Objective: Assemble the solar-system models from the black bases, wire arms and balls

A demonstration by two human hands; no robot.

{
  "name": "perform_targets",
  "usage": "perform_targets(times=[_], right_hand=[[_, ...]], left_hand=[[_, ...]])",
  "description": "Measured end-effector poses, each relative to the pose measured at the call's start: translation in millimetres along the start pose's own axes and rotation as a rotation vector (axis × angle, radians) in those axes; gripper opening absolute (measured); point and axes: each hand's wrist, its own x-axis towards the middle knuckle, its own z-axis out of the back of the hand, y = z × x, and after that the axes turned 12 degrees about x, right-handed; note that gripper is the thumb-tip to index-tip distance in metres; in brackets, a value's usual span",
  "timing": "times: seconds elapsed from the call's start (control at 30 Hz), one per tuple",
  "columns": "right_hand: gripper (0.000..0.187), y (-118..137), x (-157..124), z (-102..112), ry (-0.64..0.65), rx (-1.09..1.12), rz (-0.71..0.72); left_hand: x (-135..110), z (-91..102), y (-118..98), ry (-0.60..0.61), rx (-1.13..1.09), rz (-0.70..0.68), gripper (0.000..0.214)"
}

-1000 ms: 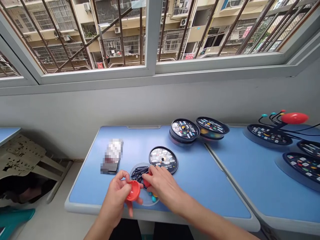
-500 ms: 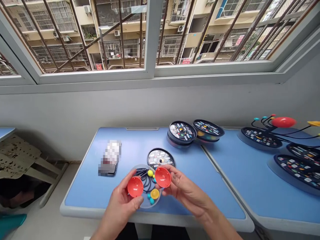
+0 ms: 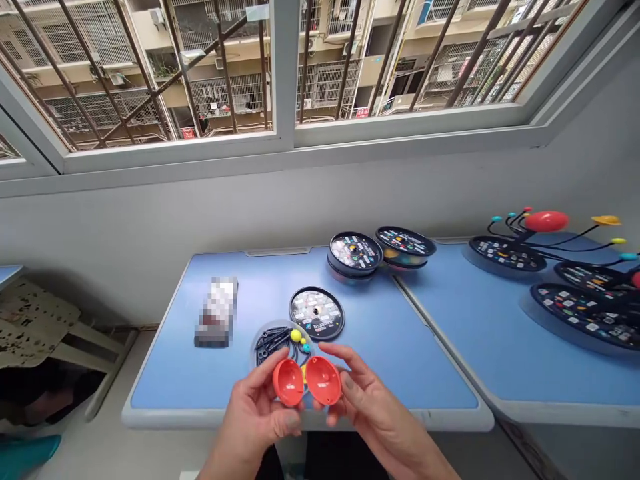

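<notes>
Over the worktop (image 3: 390,373), my left grip (image 3: 256,415) clamped one red cup (image 3: 288,383), my right grip (image 3: 375,405) another, unjoined. Rods (image 3: 273,338) and balls (image 3: 296,335) lay loose in the tub (image 3: 253,345).

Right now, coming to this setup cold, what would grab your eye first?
First, the red half-ball in the left hand and its twin in the right hand, close together, hollow sides showing, at the near side of the blue table. Then the red ball above a dark disc at the right. Also the barred window across the top.
</notes>
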Motion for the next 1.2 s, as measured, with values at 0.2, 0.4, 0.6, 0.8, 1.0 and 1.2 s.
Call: perform_targets(times=[0.2, 0.4, 0.6, 0.8, 1.0, 1.2], right_hand=[[0.039, 0.8, -13.1, -3.0, -0.003, -0.093, 0.030], [0.039, -6.2, -15.4, -9.4, 0.028, 0.004, -0.022], [0.049, -8.9, -17.4, -17.7, 0.016, -0.011, -0.003], [0.045, -12.9, -17.8, -15.9, 0.010, -0.140, 0.108], [0.045, -17.4, -17.8, -14.1, 0.049, -0.101, 0.097], [0.046, -15.2, -19.2, -17.8, 0.025, -0.057, 0.049]], left_hand=[[-9.4, 2.5, 1.6, -0.027, -0.167, 0.010, 0.044], [-17.0, 5.3, 4.6, -0.029, -0.089, -0.058, 0.050], [-17.8, 6.3, 4.9, -0.094, -0.007, -0.123, 0.056], [-19.7, 0.9, 0.2, -0.071, -0.124, -0.049, 0.051], [-26.6, -7.7, -4.9, -0.077, -0.204, 0.003, 0.049], [-27.6, -7.3, -1.1, -0.109, -0.171, -0.025, 0.057]])
